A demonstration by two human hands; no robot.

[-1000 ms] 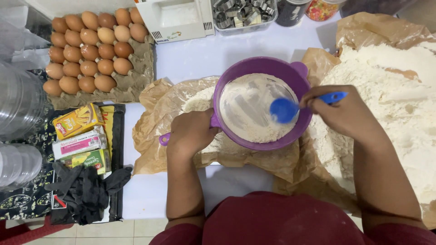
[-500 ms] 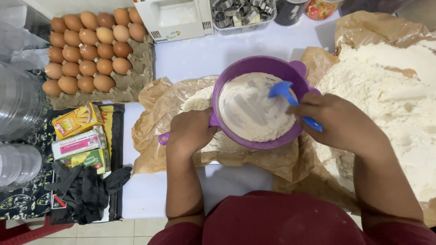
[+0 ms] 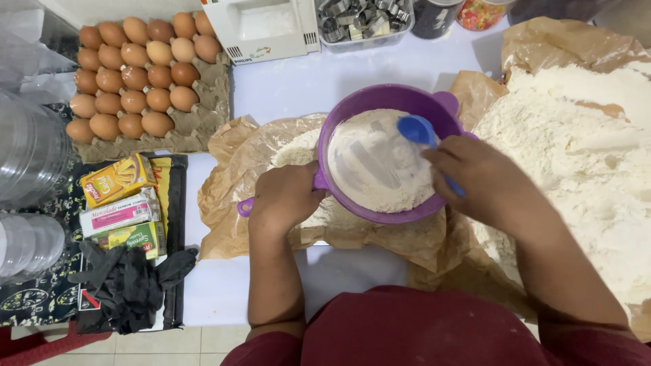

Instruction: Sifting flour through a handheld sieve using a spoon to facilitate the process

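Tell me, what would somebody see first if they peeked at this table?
Probably the bright purple sieve in the middle, full of white flour. The left hand grips its handle, and the right hand holds a blue scoop over it. Next come the big heap of flour on brown paper at the right and the tray of brown eggs at the top left.

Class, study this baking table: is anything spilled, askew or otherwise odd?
Yes. A large heap of flour lies loose on crumpled brown paper instead of in a container, spreading towards the table's right edge. The left hand steadies the purple sieve; the right hand holds a blue spoon. The egg tray looks orderly.
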